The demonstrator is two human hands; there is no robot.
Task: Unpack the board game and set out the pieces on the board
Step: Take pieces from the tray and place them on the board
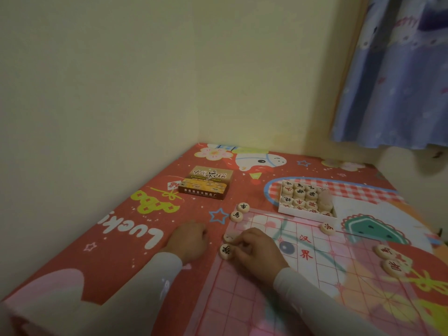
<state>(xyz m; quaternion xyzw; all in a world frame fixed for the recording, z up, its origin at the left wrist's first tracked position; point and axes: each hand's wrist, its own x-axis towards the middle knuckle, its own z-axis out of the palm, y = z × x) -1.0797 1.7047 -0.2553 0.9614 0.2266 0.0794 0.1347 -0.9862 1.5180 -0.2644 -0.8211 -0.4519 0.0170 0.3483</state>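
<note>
Closest in, the see-through board sheet point(286, 287) lies flat on the desk point(116, 251), which has a loud red cartoon cover. The right hand point(257, 251) sits at the sheet's left edge with fingers curled down, pinching a round wooden piece with a black character point(227, 251). Another pale piece point(229, 237) is just past it, touching the fingertips, marking too blurry to read. The left hand point(190, 241) rests on the cover just left of the sheet, loosely clenched, and I can't tell whether anything is in it.

Over on the right edge two red-marked pieces point(388, 259) sit near each other, and a third point(327, 228) is further up. Two black-marked pieces point(240, 212) lie at the far-left corner.

Just behind the sheet is the white tray point(306, 215), still packed with rows of pieces, one corner slot looking empty-ish. Farther back left is the brown box lid point(206, 183), face up.
</note>
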